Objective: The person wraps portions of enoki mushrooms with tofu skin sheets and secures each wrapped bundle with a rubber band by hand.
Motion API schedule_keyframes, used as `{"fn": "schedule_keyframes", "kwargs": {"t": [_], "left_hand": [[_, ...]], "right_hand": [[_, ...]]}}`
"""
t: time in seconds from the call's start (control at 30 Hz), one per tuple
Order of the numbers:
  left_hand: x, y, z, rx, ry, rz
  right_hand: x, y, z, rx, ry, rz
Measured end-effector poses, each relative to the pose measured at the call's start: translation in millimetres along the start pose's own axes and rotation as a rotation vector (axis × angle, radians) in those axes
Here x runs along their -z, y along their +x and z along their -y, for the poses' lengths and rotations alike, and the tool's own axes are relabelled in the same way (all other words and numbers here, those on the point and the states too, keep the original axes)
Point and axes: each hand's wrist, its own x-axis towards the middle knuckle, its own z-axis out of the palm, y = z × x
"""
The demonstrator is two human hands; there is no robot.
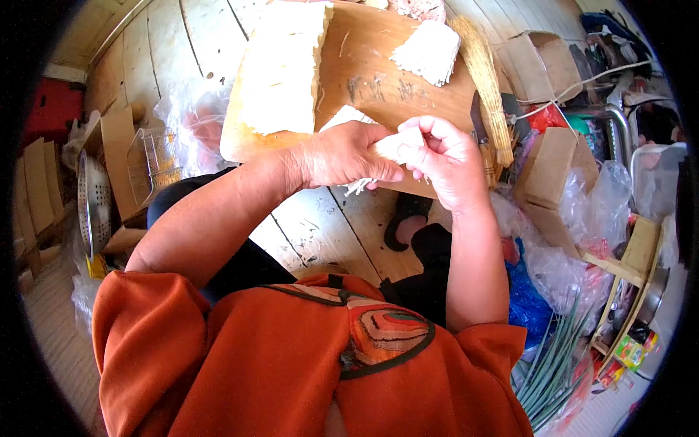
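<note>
My left hand (338,154) and my right hand (453,162) meet over the near edge of a wooden board (364,51). Between them is a pale, thin, folded piece (395,144) like a sheet of dough or bean curd skin, pinched by the fingers of both. Thin whitish strips (357,186) hang below my left hand. Another pale sheet (348,116) shows partly behind that hand. A large stack of white sheets (280,69) with ragged edges lies on the board's left side. A smaller white pile (429,52) lies at its far right.
A straw brush (484,80) lies along the board's right edge, beside a dark blade (478,116). Cardboard boxes (553,171), plastic bags and long green onions (555,371) crowd the right. On the left are a clear bag (193,116), a wire basket (156,160) and a colander (93,204).
</note>
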Motion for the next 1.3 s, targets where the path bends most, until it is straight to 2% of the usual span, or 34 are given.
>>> {"fn": "schedule_keyframes", "kwargs": {"t": [0.07, 0.13, 0.2, 0.33, 0.43, 0.53, 0.57, 0.63, 0.67, 0.73, 0.77, 0.83, 0.93, 1.0, 1.07, 1.2, 1.3], "left_hand": [[-2, 2, 4, 0.031, -0.102, 0.039], [-10, -3, 1, 0.014, 0.073, -0.066], [-13, -6, 0, 0.002, 0.101, -0.073], [-12, -3, 7, -0.019, -0.061, -0.053], [-11, -1, 5, -0.058, -0.281, -0.112], [-3, -2, -3, -0.128, -0.392, -0.159], [0, -1, -4, -0.135, -0.426, -0.191], [3, -4, -14, -0.111, -0.462, -0.258], [3, -3, -13, -0.111, -0.465, -0.255], [5, 0, -12, -0.180, -0.557, -0.294], [4, 0, -13, -0.197, -0.575, -0.291], [1, 1, -13, -0.187, -0.552, -0.295], [1, 3, -10, -0.166, -0.515, -0.286], [1, 4, -9, -0.155, -0.505, -0.272], [2, 4, -9, -0.126, -0.447, -0.300], [2, 6, -4, -0.127, -0.452, -0.302], [0, 8, -4, -0.064, -0.410, -0.275]], "right_hand": [[0, -1, 1, -0.002, 0.006, 0.003], [1, 0, -2, -0.031, 0.007, 0.029], [1, 0, -4, -0.037, 0.007, 0.035], [1, 1, -3, -0.035, 0.082, 0.024], [22, -2, 17, -0.063, 0.165, -0.079], [66, 1, 8, -0.028, 0.106, -0.358], [78, 0, 3, -0.032, 0.102, -0.362], [98, 0, -14, -0.223, -0.298, -0.488], [109, 1, -31, -0.226, -0.301, -0.489], [123, 2, -64, -0.233, -0.738, -0.385], [126, 1, -75, -0.235, -0.741, -0.387], [118, 3, -83, -0.326, -1.093, -0.343], [106, 8, -87, -0.424, -1.137, -0.305], [98, 10, -91, -0.411, -1.118, -0.334], [91, 14, -87, -0.445, -1.239, -0.367], [94, 16, -89, -0.399, -1.269, -0.360], [92, 11, -73, -0.317, -1.159, -0.438]]}}
